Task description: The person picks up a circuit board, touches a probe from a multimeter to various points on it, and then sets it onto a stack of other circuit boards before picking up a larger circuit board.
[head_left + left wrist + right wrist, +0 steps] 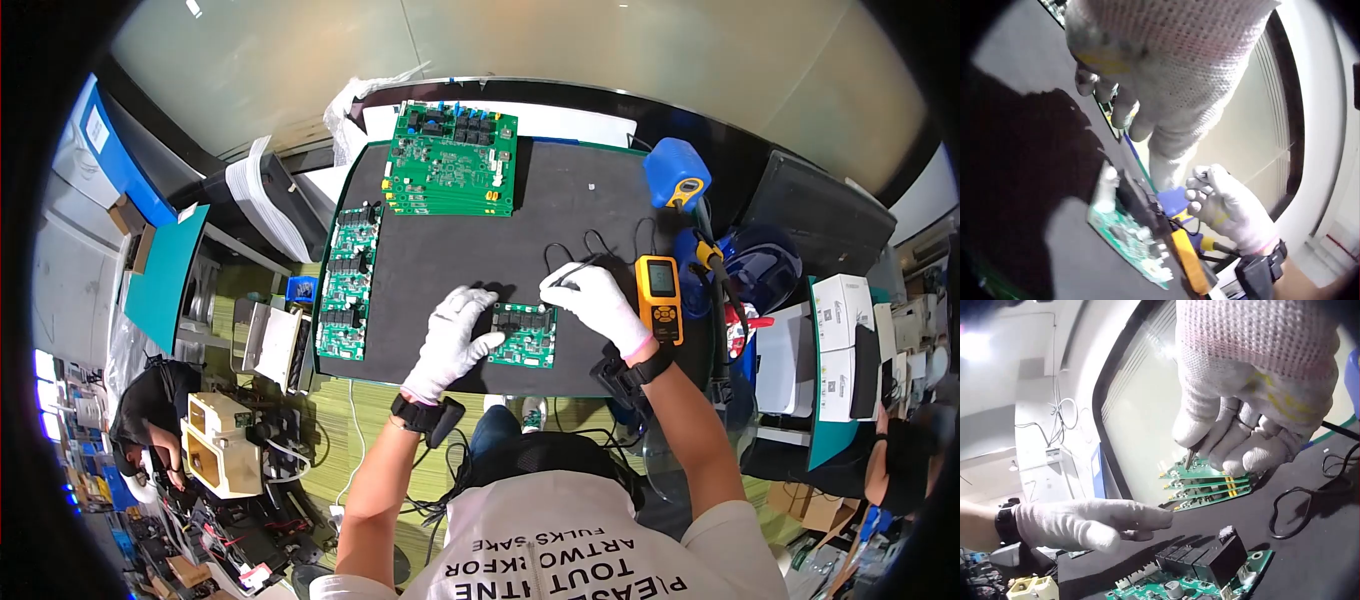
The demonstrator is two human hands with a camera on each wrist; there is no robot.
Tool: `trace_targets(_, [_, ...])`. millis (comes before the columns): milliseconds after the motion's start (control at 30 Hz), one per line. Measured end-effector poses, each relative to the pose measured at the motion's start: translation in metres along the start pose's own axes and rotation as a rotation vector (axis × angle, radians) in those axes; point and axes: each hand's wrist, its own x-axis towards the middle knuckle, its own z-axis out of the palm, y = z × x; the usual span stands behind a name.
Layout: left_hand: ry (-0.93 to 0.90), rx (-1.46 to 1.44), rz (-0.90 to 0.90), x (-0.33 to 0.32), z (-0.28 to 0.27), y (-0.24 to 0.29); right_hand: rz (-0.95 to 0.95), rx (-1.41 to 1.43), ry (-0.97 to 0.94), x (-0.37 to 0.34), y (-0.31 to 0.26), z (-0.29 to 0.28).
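Pinching a slim pointed tool (1192, 454), the right hand (600, 305) is just right of a green circuit board (525, 336) that lies on the bench (450, 255) between both hands. The left hand (450, 345) has its fingers extended; a yellow meter (660, 298) lies right of the right hand.

a small green circuit board (524, 347) lies component side up on the dark mat (450, 250), bearing a row of black blocks, white connectors and a silver cylindrical part. a slim tool (1190, 457), pinched in the right hand (597, 305), points its metallic tip downward, apart from the board.
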Motion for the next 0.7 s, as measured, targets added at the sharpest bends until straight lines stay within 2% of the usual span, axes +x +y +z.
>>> trace_targets(67, [-0.111, 0.221, -0.029, -0.01, 0.0, -0.02, 0.005, 0.03, -0.005, 0.008, 0.009, 0.005])
trace_targets(100, [-0.112, 0.214, -0.027, -0.009, -0.001, -0.022, -0.005, -0.006, -0.013, 0.012, 0.012, 0.009])
trace_targets(200, [-0.364, 0.304, -0.019, -0.005, 0.004, -0.025, 0.034, -0.056, -0.047, 0.019, 0.015, 0.018])
trace_targets(433, [-0.387, 0.308, -0.052, -0.009, 0.009, -0.024, -0.024, -0.285, -0.086, 0.033, 0.022, 0.038])
trace_targets(667, [-0.365, 0.303, -0.029, -0.012, 0.013, -0.031, 0.014, -0.362, -0.11, 0.039, 0.019, 0.042])
trace_targets(700, [-0.381, 0.31, -0.042, -0.011, 0.013, -0.029, -0.035, -0.393, -0.121, 0.04, 0.021, 0.041])
